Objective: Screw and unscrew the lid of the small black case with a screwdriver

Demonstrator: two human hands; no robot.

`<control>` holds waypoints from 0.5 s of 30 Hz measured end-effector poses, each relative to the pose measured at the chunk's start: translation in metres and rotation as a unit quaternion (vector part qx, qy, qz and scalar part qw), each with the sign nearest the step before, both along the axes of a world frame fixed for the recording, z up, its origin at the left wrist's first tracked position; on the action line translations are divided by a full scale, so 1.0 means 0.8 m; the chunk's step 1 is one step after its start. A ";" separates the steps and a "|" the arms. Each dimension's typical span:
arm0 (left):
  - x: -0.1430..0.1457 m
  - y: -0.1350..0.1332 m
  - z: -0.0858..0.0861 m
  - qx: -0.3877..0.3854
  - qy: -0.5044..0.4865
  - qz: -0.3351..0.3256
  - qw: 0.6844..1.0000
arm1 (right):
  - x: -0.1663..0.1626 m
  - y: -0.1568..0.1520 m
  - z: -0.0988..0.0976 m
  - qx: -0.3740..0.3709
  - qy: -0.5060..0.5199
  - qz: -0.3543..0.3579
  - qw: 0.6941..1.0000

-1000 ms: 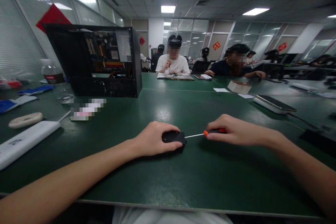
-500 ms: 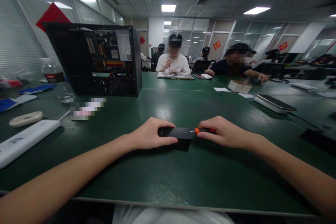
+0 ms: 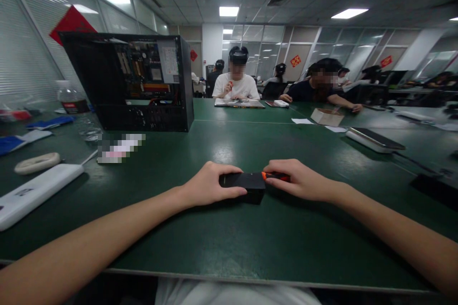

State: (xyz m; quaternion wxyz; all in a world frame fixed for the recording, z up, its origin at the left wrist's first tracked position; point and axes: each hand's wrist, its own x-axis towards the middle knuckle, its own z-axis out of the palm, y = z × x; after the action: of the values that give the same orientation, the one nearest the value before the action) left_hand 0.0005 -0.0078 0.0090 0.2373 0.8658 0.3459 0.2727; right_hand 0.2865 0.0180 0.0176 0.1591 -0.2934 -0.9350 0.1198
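My left hand [image 3: 208, 184] is closed round the left part of a small black box [image 3: 251, 182], thumb along the near side and fingers over the far side. The box rests on the green table [image 3: 229, 243]. In my right hand [image 3: 298, 178] is a screwdriver [image 3: 277, 177] with an orange and black handle, pinched and lying nearly level. Its orange front end meets the right end of the box. The metal shaft cannot be seen, and whether it is in the box or beside it I cannot tell.
An opened computer case [image 3: 125, 83] stands at the back left. Left of me lie a white power strip [image 3: 43, 195], a cable coil [image 3: 37, 163] and a plastic bottle [image 3: 71, 97]. A white and black device [image 3: 375, 139] is at right. Two people sit across the table.
The screwdriver has moved left against the box's end, and its bare shaft no longer shows. My left hand and the box have shifted slightly right.
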 end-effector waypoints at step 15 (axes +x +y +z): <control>0.003 -0.002 -0.004 0.006 -0.015 -0.011 1.000 | -0.007 0.001 -0.015 0.053 0.018 -0.018 0.998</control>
State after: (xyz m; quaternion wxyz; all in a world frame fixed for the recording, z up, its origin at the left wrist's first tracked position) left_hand 0.0027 -0.0096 0.0061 0.2402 0.8670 0.3306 0.2852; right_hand 0.2812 0.0186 0.0055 0.1931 -0.2997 -0.9315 0.0726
